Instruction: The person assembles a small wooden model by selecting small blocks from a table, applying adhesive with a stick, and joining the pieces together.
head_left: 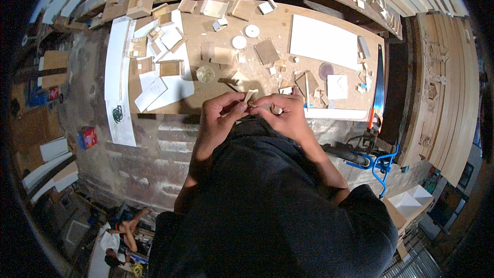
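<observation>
Close to my body, at the near edge of the wooden worktable (226, 80), my two hands meet. My left hand (220, 116) pinches a small pale wood piece (250, 96) between thumb and fingers. The fingertips of my right hand (286, 116) press together at the lower end of the same piece. A second small light bit (276, 109) shows inside the curl of the right hand; I cannot tell what it is. Just beyond the left hand lies a small wooden block (237, 81). A thin blue stick-like thing (307, 106) is beside the right hand.
White panels (324, 41) and small wooden boxes (171, 68) cover parts of the table. A handsaw (378, 90) with an orange handle lies along the right edge. A clear round dish (205, 74) stands left of centre. Another person (126, 237) is at the lower left.
</observation>
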The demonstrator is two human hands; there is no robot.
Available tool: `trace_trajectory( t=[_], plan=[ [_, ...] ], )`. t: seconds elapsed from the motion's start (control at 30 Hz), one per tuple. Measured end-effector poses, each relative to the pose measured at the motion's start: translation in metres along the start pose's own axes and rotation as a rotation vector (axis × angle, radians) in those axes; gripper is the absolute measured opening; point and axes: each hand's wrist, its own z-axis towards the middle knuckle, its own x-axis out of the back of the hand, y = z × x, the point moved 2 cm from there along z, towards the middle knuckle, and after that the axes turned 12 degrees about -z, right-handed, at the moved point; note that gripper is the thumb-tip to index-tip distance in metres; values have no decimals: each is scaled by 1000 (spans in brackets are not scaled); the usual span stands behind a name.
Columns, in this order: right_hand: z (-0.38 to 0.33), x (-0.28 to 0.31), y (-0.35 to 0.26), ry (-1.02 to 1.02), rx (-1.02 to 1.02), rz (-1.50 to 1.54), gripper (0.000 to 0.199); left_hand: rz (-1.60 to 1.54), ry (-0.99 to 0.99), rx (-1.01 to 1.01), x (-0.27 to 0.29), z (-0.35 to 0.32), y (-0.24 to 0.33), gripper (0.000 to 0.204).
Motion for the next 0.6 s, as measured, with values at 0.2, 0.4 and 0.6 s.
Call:
trace_trajectory(
  t=[0.2, 0.4, 0.6],
  plan=[
    [-3, 0, 6, -9, 38, 48, 11, -201, 74, 119, 3, -6, -5, 24],
    [-6, -4, 19, 37, 12, 143, 5, -223, 131, 92, -12, -7, 7, 24],
    [-2, 3, 10, 99, 64, 176, 6, -353, 164, 133, -16, -8, 5, 18]
  ],
)
